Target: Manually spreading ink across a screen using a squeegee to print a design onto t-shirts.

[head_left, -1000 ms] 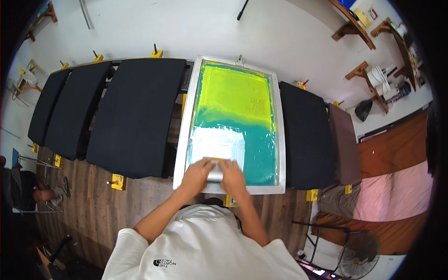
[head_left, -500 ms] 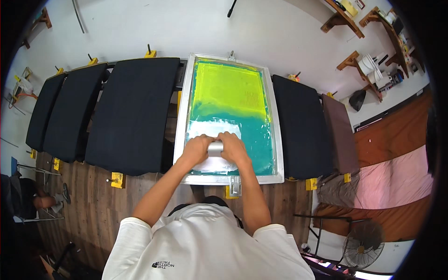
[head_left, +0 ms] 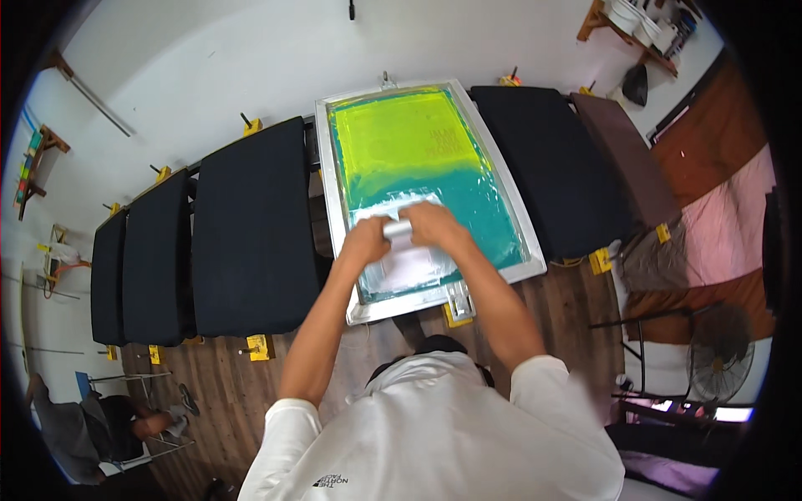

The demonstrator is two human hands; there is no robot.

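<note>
Both my left hand (head_left: 370,240) and my right hand (head_left: 432,224) are closed on a silver-handled squeegee (head_left: 399,229), held across the lower part of a screen-printing screen. Its aluminium frame (head_left: 331,200) surrounds a teal mesh (head_left: 484,217) with a lime-yellow coated upper area (head_left: 401,129). White ink (head_left: 418,265) lies on the lower left of the mesh, around and below the squeegee. A metal clamp (head_left: 459,301) grips the frame's near edge.
Platens covered in black cloth stand left (head_left: 251,225) and right (head_left: 543,167) of the screen, with a maroon one (head_left: 625,159) farther right. A fan (head_left: 718,359) stands lower right, beside hanging fabric (head_left: 727,217). A seated person (head_left: 92,430) is at lower left. Wall shelves (head_left: 626,42) hold containers.
My hands and the squeegee have moved away from the screen's near edge, up over the white ink. The view has shifted, so the screen sits higher and more tilted.
</note>
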